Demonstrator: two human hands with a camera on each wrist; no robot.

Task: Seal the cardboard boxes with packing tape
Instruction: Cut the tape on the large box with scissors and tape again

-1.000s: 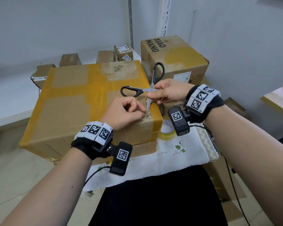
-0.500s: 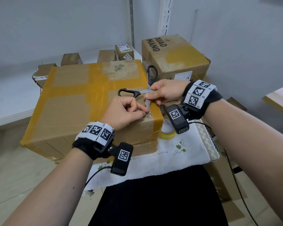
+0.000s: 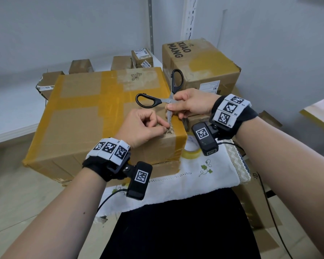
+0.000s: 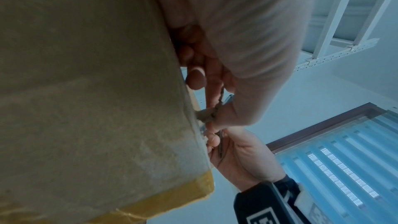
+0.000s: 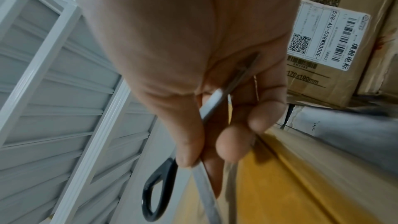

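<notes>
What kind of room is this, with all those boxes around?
Probably a small stockroom or parcel-packing corner. Taped cardboard boxes are stacked about, several bearing shipping labels, a roll of packing tape lies beside them, and white slotted metal shelving uprights run up the wall.

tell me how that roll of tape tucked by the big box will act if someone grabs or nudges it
The tape roll is a ring lying flat on the white cloth, so a nudge would probably slide it, not roll it. Stood on edge, it likely rolls. It looks rigid and easy to hook with a finger. It sits half hidden by the large box, so reaching it may be awkward.
</notes>
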